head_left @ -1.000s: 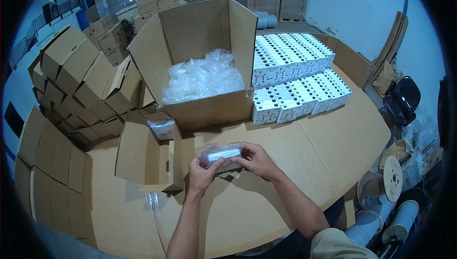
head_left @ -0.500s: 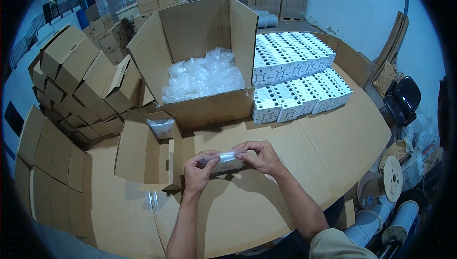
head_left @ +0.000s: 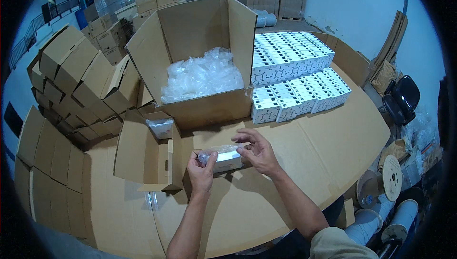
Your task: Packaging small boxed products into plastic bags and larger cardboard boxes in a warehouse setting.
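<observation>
Over the cardboard-covered table I have a small white box (head_left: pixel 228 164) with clear bubble wrap (head_left: pixel 220 150) along its top and left end. My left hand (head_left: pixel 201 171) grips the wrapped left end, thumb on the near side. At the right end my right hand (head_left: pixel 259 154) has its fingers apart, the thumb close to the wrap; whether it touches is hard to tell. Just left of my left hand stands an open brown carton (head_left: pixel 175 161), tilted flaps outward. Inside it, at the far end, lies one plastic-wrapped packet (head_left: pixel 162 128).
A large open carton (head_left: pixel 204 111) full of clear plastic bags (head_left: pixel 202 75) stands beyond my hands. Right of it, white boxes (head_left: pixel 295 64) are stacked in rows. Brown cartons (head_left: pixel 88 78) pile up at the left; cable reels (head_left: pixel 392 178) and a black chair (head_left: pixel 402 99) are right.
My right hand has loosened from the wrap and lifted slightly, fingers spreading. The wrap now lies lower across the white box, showing more of it. My left hand keeps its grip.
</observation>
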